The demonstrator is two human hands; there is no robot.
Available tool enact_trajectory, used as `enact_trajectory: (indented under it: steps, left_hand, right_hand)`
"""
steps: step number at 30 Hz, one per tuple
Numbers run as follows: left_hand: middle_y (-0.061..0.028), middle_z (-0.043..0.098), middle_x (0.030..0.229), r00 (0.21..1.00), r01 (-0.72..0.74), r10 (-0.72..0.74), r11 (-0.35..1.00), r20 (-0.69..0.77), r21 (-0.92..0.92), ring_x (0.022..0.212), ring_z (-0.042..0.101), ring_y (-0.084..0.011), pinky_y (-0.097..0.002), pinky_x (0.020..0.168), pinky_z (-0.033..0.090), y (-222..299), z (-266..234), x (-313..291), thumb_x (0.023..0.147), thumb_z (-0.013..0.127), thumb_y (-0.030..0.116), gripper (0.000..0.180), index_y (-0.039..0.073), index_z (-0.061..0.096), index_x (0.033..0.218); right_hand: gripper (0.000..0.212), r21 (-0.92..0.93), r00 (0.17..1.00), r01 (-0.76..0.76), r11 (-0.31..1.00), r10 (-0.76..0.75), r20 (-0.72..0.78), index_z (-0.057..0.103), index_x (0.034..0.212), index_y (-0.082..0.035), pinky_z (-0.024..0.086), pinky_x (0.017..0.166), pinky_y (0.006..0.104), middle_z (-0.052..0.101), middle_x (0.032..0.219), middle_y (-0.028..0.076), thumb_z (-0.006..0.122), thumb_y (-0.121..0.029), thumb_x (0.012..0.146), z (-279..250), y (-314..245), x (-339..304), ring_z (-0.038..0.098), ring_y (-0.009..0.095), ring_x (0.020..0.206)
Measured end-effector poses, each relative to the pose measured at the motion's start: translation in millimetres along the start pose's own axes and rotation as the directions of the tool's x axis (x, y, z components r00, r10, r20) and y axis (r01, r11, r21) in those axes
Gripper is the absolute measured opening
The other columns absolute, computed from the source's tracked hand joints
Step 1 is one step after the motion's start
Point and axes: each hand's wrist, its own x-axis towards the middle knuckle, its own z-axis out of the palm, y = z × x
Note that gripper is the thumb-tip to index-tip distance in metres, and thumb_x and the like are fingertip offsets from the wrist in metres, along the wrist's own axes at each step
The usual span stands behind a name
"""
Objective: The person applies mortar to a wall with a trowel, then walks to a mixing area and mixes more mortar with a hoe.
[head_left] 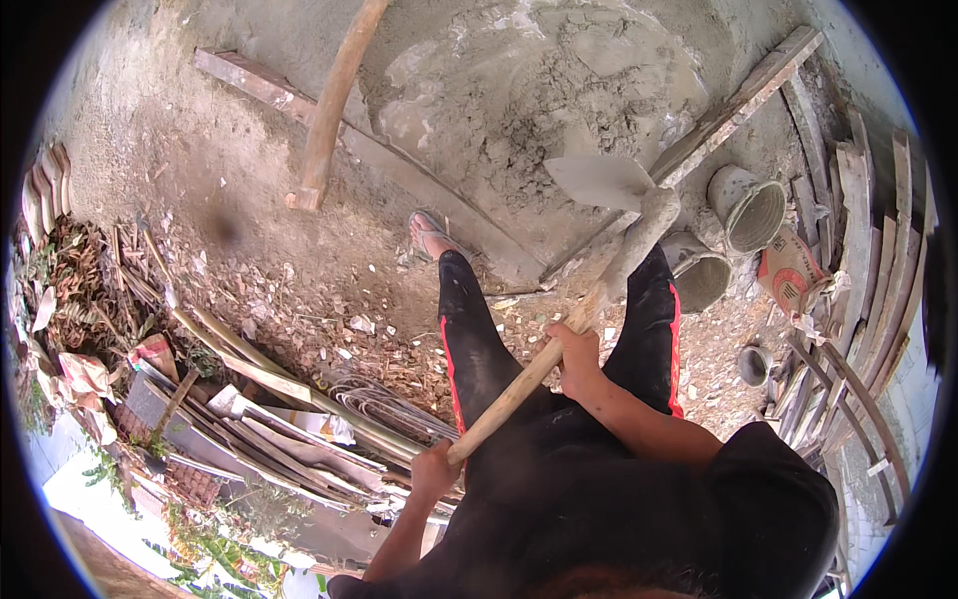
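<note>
Both my hands are closed around the wooden handle of a hoe (519,387), held slantwise across my body. My left hand (434,471) grips its lower end, and my right hand (577,361) wraps the handle higher up, nearer the head. Grey mortar coats the socket and the wide blade (599,182). Beyond my feet the blade overlaps the near right edge of a wet grey mortar heap (539,115); whether it touches the mortar I cannot tell. Wooden boards (733,108) border the mortar on the right, with another board (439,195) on the left.
A second wooden handle (334,110) reaches in from the top. Mortar-stained buckets (748,215) and a torn cement sack (790,268) lie right. Stacked planks (878,270) line the right side; scrap wood (269,439) and coiled cable (384,404) lie left. Rubble covers the ground.
</note>
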Motion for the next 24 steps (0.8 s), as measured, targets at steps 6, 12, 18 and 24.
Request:
enact_trajectory:
  steps: [6, 12, 18, 24]
  left_hand:
    - [-0.0267, 0.066, 0.076, 0.961, 0.245, -0.271, 0.923, -0.05, -0.295, 0.076, 0.066, -0.044, -0.0501, 0.07, 0.054, 189, -30, 165, 0.074, 0.066, 0.019, 0.025, -0.002, 0.067, 0.087]
    - [-0.0265, 0.066, 0.077, 0.985, 0.088, -0.112, 0.981, -0.134, -0.171, 0.078, 0.066, -0.0435, -0.0498, 0.072, 0.054, 283, -30, 243, 0.076, 0.067, 0.018, 0.025, -0.002, 0.067, 0.09]
    - [-0.0261, 0.066, 0.077, 0.985, -0.167, 0.143, 0.931, -0.098, -0.325, 0.075, 0.067, -0.0418, -0.044, 0.069, 0.052, 332, 6, 293, 0.076, 0.07, 0.02, 0.037, -0.007, 0.066, 0.1]
    - [-0.0272, 0.065, 0.082, 0.941, -0.289, 0.336, 0.753, -0.032, -0.591, 0.077, 0.066, -0.0405, -0.0443, 0.067, 0.049, 371, 35, 301, 0.077, 0.07, 0.021, 0.042, -0.005, 0.06, 0.107]
  right_hand:
    - [0.014, -0.099, 0.997, 0.079, 0.992, -0.077, 0.024, 0.056, 0.076, 0.001, 0.042, 0.042, 0.0366, 0.051, 0.057, 0.008, 0.068, -0.006, 0.077, 63, -118, 227, 0.05, 0.022, 0.044]
    - [0.01, -0.06, 0.979, 0.204, 0.977, -0.203, 0.025, 0.057, 0.076, 0.005, 0.042, 0.041, 0.0367, 0.053, 0.058, 0.01, 0.066, 0.0, 0.078, 34, -263, 271, 0.053, 0.021, 0.045]
    - [0.014, -0.099, 0.904, 0.425, 0.9, -0.428, -0.013, 0.056, 0.074, 0.005, 0.043, 0.04, 0.0345, 0.054, 0.059, 0.01, 0.067, -0.003, 0.079, -20, -340, 250, 0.052, 0.02, 0.044]
    - [0.016, -0.302, 0.763, 0.59, 0.749, -0.639, -0.098, 0.057, 0.072, 0.004, 0.042, 0.039, 0.0337, 0.055, 0.06, 0.01, 0.066, -0.007, 0.079, -84, -393, 228, 0.053, 0.02, 0.045]
